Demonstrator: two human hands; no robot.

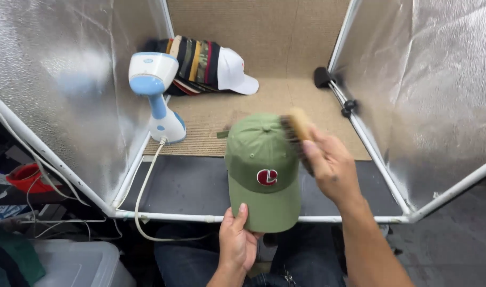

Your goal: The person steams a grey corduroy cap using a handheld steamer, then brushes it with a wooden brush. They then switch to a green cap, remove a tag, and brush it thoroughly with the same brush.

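Left hand: the left hand is seen at the lower centre of the frame, pinching the front edge of the brim, thumb on top and the other fingers hidden underneath.
Right hand: the right hand is seen right of centre, closed around a brush.
Cap: a green cap with a red and white emblem is held at the centre of the frame, brim pointing to the bottom edge.
Brush: a wooden back and dark bristles are shown; the bristles are pressed against the cap's upper right side.
Steamer: a white and blue handheld steamer is stood upright at the upper left, its white cord trailed down towards the lower left.
Stack of caps: 1 row of nested caps is laid at the upper centre, a white one at its right end.
Enclosure: silver foil walls on a white tube frame are seen at both sides.
Floor: a tan mat is laid behind a dark mat.
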